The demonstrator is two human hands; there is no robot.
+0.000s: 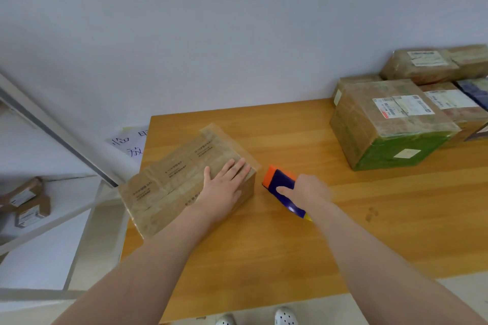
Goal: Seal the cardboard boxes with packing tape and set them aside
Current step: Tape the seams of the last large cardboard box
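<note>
Head view; cardboard box (182,182) lies on the counter (290,250) at its left edge, well apart from the stack of labelled boxes (390,124) at far right.

Left hand (224,186): flat, fingers straight and close together, palm pressing the box top near its right end.

Right hand (310,191): curled round the tape dispenser (281,183), thumb along its blue side; the dispenser sits low over the counter just beside the box's right end, whether touching the wood I cannot tell.

Orientation: box long axis runs diagonally, near-left to far-right; glossy tape strips follow that axis and a loose tape tail overhangs the far-right end; dispenser axis runs near-right to far-left, orange end pointing at the box.

Step, by judgement: sealing of this box, late stage; top seam appears covered; left hand looks to be smoothing or steadying.

Next move likely calls for: pressing down the overhanging tail; putting the dispenser down; both hands carrying the box across to the stack.
</note>
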